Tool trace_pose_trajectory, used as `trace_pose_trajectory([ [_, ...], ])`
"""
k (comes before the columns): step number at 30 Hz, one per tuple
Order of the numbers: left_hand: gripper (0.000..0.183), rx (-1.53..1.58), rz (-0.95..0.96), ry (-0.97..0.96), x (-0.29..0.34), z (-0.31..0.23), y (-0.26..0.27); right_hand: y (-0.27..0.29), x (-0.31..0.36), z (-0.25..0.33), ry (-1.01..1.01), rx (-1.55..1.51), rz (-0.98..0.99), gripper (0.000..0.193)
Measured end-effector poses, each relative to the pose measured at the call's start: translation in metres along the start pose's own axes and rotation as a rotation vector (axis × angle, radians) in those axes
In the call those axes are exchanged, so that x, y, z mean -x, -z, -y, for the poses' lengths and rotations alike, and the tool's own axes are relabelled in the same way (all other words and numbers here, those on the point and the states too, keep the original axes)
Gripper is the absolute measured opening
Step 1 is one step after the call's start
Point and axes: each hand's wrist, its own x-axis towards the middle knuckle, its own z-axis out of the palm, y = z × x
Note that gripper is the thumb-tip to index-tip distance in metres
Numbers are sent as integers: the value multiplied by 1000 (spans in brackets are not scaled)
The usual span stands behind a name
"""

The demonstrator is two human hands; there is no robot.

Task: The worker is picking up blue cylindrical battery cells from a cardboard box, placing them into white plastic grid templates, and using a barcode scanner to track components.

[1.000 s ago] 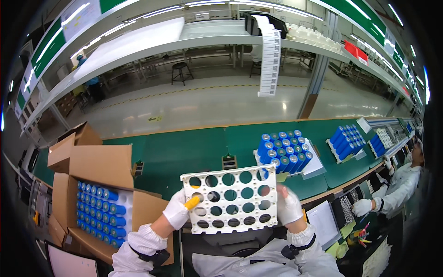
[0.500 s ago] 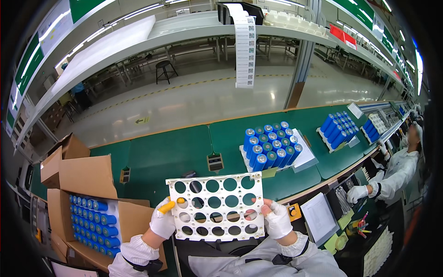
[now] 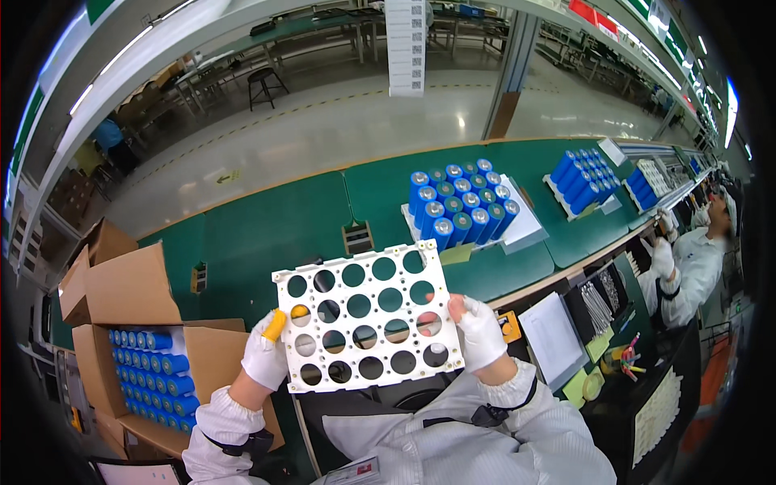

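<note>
A white plastic cell holder plate with rows of round holes is held up in front of me, above the near edge of the bench. Its left edge is gripped by my left hand, in a white glove with a yellow cover on the thumb. On the opposite edge, my gloved right hand pinches the plate, bare fingertips showing through the holes. Beyond the plate stands a block of blue cylindrical battery cells, upright in a white holder.
At left an open cardboard box holds rows of blue cells. Another cell block stands farther right on the green bench. A clipboard with paper lies at right, near a pen cup. A co-worker works beyond.
My view has tipped downward, so the bench and cell blocks sit higher in the picture. The plate, still in both hands, has tilted, its right side now higher.
</note>
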Motion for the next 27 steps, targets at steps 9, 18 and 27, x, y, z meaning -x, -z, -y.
trace_pose_trajectory([
  [9,42,-98,-66,6,-3,5,5,1,-2,-6,-42,-33,-54,35],
  [18,34,88,-75,55,-4,5,14,-2,-7,-14,-27,-32,-42,36],
  [27,34,244,32,105,-12,8,8,22,-14,-27,21,-43,-56,35],
])
